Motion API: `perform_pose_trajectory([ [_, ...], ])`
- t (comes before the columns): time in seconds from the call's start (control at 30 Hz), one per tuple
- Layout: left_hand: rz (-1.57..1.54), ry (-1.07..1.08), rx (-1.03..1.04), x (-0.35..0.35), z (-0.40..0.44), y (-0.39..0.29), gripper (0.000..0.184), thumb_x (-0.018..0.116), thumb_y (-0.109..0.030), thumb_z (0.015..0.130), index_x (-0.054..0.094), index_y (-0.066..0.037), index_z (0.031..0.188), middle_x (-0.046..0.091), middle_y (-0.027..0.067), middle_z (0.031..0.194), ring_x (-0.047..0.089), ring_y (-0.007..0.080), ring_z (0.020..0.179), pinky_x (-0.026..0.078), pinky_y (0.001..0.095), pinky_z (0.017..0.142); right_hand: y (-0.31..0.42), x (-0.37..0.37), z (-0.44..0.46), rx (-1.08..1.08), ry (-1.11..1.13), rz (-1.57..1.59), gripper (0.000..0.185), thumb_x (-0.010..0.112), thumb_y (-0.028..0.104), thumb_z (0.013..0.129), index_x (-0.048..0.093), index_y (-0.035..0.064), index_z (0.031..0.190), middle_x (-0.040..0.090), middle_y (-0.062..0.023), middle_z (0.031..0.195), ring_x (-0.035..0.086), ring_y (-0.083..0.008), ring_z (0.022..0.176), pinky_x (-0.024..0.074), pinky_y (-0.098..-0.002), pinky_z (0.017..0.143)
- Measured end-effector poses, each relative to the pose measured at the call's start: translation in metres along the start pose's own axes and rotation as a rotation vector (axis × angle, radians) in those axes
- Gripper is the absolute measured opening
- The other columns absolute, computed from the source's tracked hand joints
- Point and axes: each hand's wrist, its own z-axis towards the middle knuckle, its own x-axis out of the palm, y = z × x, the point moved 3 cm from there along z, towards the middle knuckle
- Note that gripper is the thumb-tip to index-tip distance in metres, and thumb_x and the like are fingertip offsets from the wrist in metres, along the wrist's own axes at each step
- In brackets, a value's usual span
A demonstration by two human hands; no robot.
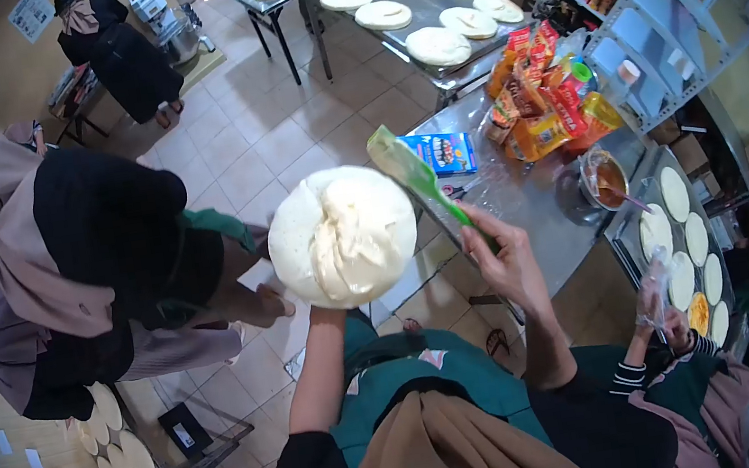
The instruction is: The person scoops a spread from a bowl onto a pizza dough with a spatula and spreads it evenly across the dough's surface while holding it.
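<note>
Pinching a green spatula (425, 178), the right hand (504, 259) is near the cream-topped round (342, 237). Beneath it, the left hand's (332, 315) finger spread is hidden.

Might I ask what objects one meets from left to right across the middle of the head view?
Round, cream-topped white dough, green plastic spatula, round bowl of orange sauce, metal tray of pale flat rounds.

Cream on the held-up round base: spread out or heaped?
Heaped: the cream lies in a thick, ridged mound, with the round base bare beside it.
</note>
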Motion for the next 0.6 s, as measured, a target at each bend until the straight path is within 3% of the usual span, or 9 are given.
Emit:
perform_pose_trajectory([
  [0.17, 0.286, -0.097, 0.095, 0.020, 0.065, -0.050, 0.054, 0.037, -0.040, 0.099, 0.032, -0.006, 0.141, 0.042, 0.0126, 0.140, 0.044, 0.0261, 0.127, 0.038, 0.0417, 0.107, -0.017, 0.026, 0.075, -0.041, -0.076, -0.180, 0.032, 0.058, 0.009, 0.089, 0.062, 0.0131, 0.121, 0.067, -0.0151, 0.097, 0.062, -0.0204, 0.066, 0.0487, -0.0321, 0.063],
  [0.27, 0.008, 0.244, -0.019, 0.015, 0.126, -0.080, 0.053, 0.037, -0.040, 0.099, 0.030, -0.009, 0.143, 0.041, 0.0105, 0.141, 0.041, 0.0241, 0.128, 0.035, 0.0384, 0.108, -0.019, 0.053, 0.130, -0.022, -0.086, -0.287, 0.032, 0.058, 0.009, 0.089, 0.061, 0.0144, 0.121, 0.067, -0.0143, 0.097, 0.063, -0.0251, 0.069, 0.0492, -0.0339, 0.063],
  [0.37, 0.290, -0.005, -0.013, 0.022, 0.177, -0.113, 0.055, 0.040, -0.042, 0.098, 0.034, -0.008, 0.140, 0.046, 0.0134, 0.136, 0.048, 0.0265, 0.123, 0.042, 0.0423, 0.103, -0.005, 0.088, 0.182, -0.160, -0.109, -0.451, 0.036, 0.057, 0.010, 0.089, 0.058, 0.0157, 0.124, 0.065, -0.0123, 0.088, 0.063, -0.0282, 0.071, 0.0488, -0.0366, 0.062],
  [0.47, -0.065, 0.165, -0.128, 0.040, 0.229, -0.144, 0.054, 0.040, -0.041, 0.098, 0.034, -0.008, 0.140, 0.048, 0.0133, 0.134, 0.050, 0.0265, 0.121, 0.045, 0.0433, 0.100, -0.003, 0.124, 0.230, -0.078, -0.048, -0.568, 0.040, 0.057, 0.010, 0.089, 0.054, 0.0170, 0.128, 0.060, -0.0118, 0.078, 0.061, -0.0308, 0.070, 0.0469, -0.0402, 0.061],
  [0.5, -0.048, 0.242, -0.132, 0.048, 0.246, -0.153, 0.055, 0.040, -0.043, 0.097, 0.035, -0.008, 0.140, 0.048, 0.0126, 0.134, 0.049, 0.0259, 0.122, 0.043, 0.0438, 0.102, -0.004, 0.136, 0.243, -0.106, -0.066, -0.535, 0.043, 0.057, 0.011, 0.088, 0.051, 0.0181, 0.130, 0.055, -0.0121, 0.073, 0.058, -0.0311, 0.067, 0.0445, -0.0423, 0.059],
  [0.6, 0.372, 0.096, -0.076, 0.032, 0.287, -0.167, 0.056, 0.040, -0.046, 0.096, 0.035, -0.010, 0.140, 0.048, 0.0110, 0.134, 0.049, 0.0251, 0.122, 0.041, 0.0433, 0.104, -0.012, 0.167, 0.274, -0.007, -0.032, -0.416, 0.041, 0.057, 0.009, 0.088, 0.054, 0.0164, 0.128, 0.057, -0.0127, 0.075, 0.058, -0.0319, 0.068, 0.0450, -0.0409, 0.059],
])
